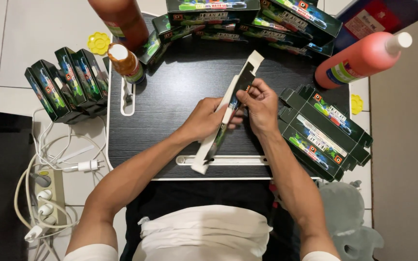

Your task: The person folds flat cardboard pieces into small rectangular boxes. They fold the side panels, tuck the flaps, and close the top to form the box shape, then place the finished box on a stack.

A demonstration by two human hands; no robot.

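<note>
The flattened black-and-white printed cardboard carton (226, 113) is held edge-up over the middle of the black wood-grain lap table (170, 96), clear of its surface. It is gripped at mid-length by the left hand (204, 118), fingers curled around it, and pinched near the upper flap by the right hand (262, 106), fingers closed. A crease could be torn or set crooked if the two grips are twisted against each other. The leaning orange bottle (364, 58) could be knocked by an elbow onto the stack of flat cartons (325, 130).
</note>
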